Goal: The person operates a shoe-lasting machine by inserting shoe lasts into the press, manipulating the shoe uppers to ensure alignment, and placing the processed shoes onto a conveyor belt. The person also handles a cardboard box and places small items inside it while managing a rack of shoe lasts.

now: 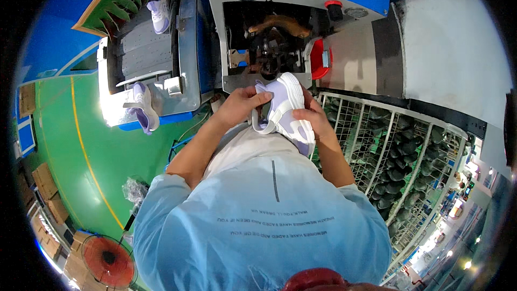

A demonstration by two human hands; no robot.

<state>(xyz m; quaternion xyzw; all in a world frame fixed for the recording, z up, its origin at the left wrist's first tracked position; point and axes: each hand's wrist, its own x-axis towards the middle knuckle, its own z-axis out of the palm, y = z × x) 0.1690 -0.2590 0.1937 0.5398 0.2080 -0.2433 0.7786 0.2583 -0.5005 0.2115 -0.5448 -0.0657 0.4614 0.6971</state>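
A lavender and white sneaker point(284, 109) is held on its side in front of my waist, its thick white sole turned to the right. With thumb and fingers, my left hand point(242, 105) grips the opening and collar at the left. Around the sole and side from the right, my right hand point(314, 117) is closed, its thumb pressed on the upper. A white strap loops at the shoe's lower left. Straight ahead stands a blue and white machine point(215, 0) with a dark open bay point(269, 48).
At the left, a conveyor point(142, 51) carries one similar sneaker point(158, 15) by green flaps; another sneaker point(143, 108) sits at its near end. A red container point(322, 60) is beside the machine bay. On the right stands a white wire rack point(377, 151) of dark shoe lasts. A fan point(108, 260) is lower left.
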